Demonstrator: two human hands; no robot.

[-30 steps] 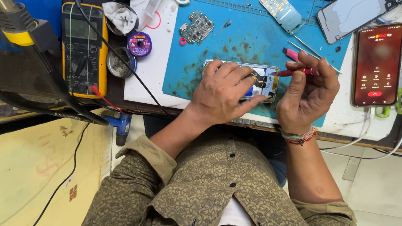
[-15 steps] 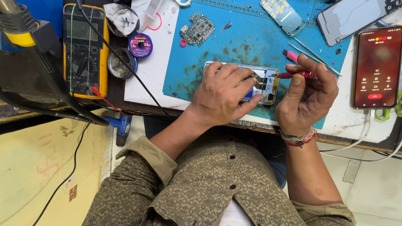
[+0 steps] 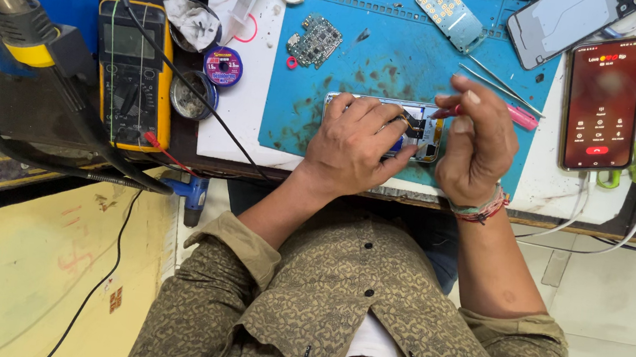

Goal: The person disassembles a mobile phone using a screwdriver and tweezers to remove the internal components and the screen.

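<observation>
Since the earlier frames, our right hand (image 3: 475, 144) has lifted slightly, and the pink tool (image 3: 490, 114) now tilts down toward the phone (image 3: 417, 130); our left hand (image 3: 353, 143) has stayed pressed on it.

Largest first: the bench (image 3: 568, 201) carries a blue mat (image 3: 394, 53). A yellow meter (image 3: 131, 72) lies at the far left edge. A second phone (image 3: 603, 102) with a lit red screen lies at the right, well apart from the work.

The opened phone lies on the mat's near edge, long axis across our body. The left hand's grip is closed over its left part, fingers flat on it. The right hand's grip is closed on the pink tool, pinched at the fingertips. The tool tip sits just beside the phone's exposed right end, so the phone lies left of and below the right grip. The right hand is nearer that end.

A small circuit board (image 3: 315, 40) lies farther up the mat.
</observation>
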